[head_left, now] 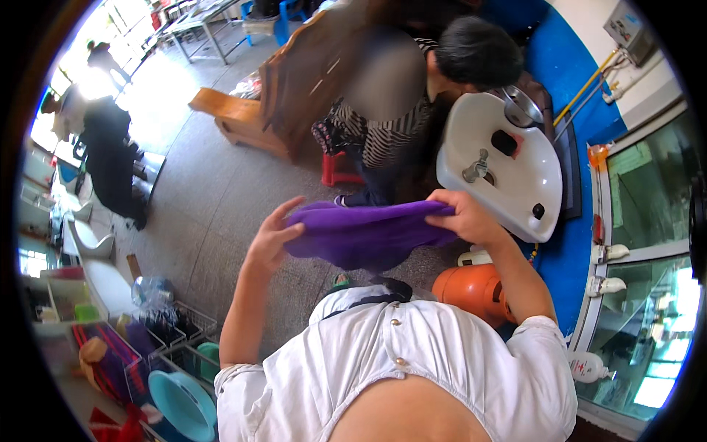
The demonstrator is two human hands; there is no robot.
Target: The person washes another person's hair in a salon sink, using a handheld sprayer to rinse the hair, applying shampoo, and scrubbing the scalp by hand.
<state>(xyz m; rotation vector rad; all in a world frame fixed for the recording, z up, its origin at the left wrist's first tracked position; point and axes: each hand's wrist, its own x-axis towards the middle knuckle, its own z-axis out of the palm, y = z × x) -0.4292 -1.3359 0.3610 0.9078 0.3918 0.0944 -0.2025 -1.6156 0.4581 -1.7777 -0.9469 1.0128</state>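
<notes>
I stretch a purple cloth (368, 228) between my hands in front of me, its middle sagging. My left hand (276, 236) pinches one end, and my right hand (460, 221) grips the other. Just beyond my right hand stands a white basin (530, 195) with a metal tap (475, 169), a dark pad and a small black plug. A person (475, 51) in a striped top leans toward the basin, close ahead of the cloth.
An orange gas cylinder (460, 295) stands below the basin. A wooden bench (224, 110) and red stool (335, 169) are ahead. People in dark clothes (107, 147) stand at the left, above racks holding blue tubs (177, 401). A glass-paned frame (648, 199) lines the right.
</notes>
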